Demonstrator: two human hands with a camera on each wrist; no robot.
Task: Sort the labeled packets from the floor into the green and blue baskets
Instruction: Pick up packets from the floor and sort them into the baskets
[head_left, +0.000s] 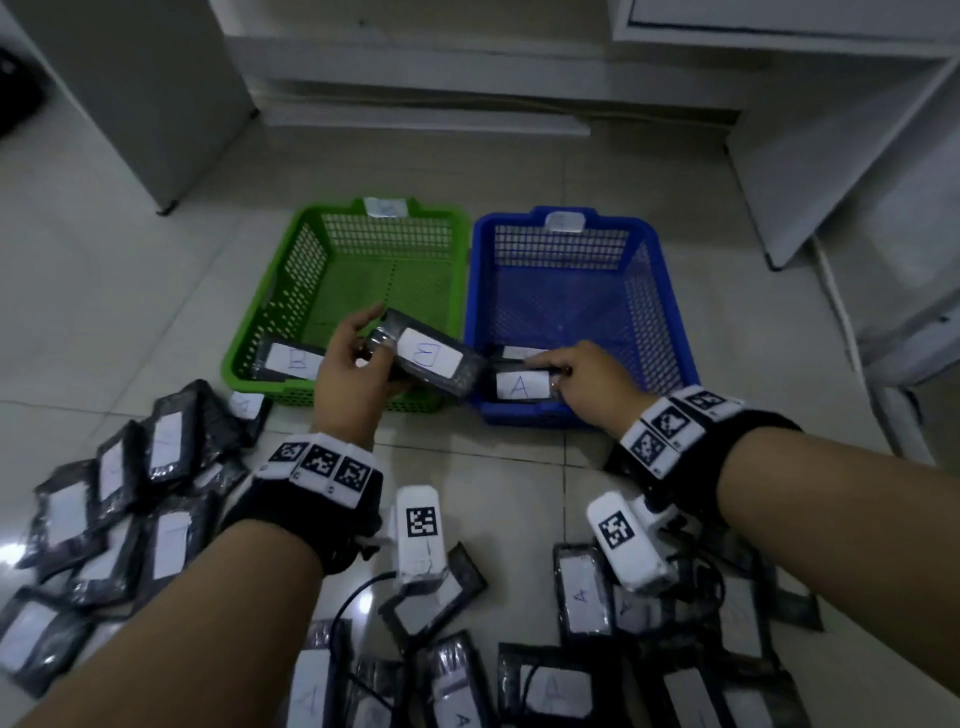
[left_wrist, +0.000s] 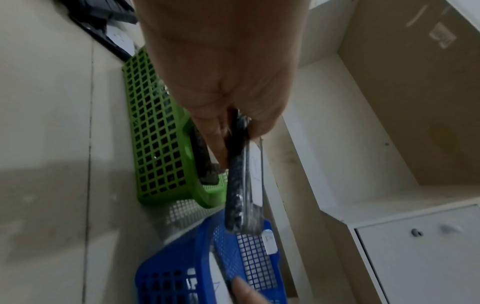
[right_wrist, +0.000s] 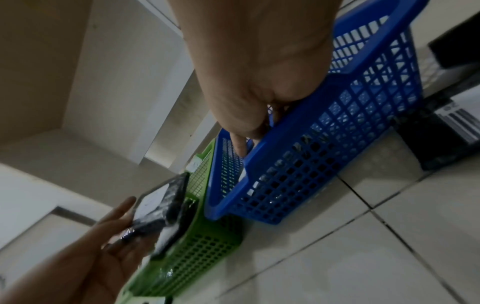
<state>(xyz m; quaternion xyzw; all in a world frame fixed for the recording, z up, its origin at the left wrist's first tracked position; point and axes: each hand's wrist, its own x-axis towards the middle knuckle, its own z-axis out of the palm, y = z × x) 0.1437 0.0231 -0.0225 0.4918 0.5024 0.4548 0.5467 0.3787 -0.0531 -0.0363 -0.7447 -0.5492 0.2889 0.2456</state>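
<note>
My left hand (head_left: 363, 343) grips a black packet labelled B (head_left: 431, 356) just above the near right corner of the green basket (head_left: 249, 332). The left wrist view shows that packet (left_wrist: 244, 185) edge-on, between thumb and fingers. Another B packet (head_left: 293, 359) lies in the green basket's near left corner. My right hand (head_left: 576, 369) reaches over the near wall of the blue basket (head_left: 670, 312) and pinches the right end of a packet labelled A (head_left: 522, 385) lying inside. In the right wrist view the right hand's fingers (right_wrist: 241, 144) dip behind the blue wall (right_wrist: 337, 133).
Several black labelled packets lie on the tiled floor in a pile at the left (head_left: 130, 493) and another near me (head_left: 571, 675). White cabinets (head_left: 467, 78) stand behind the baskets, and a white unit (head_left: 857, 156) stands at the right. Both baskets carry a paper tag on the far rim.
</note>
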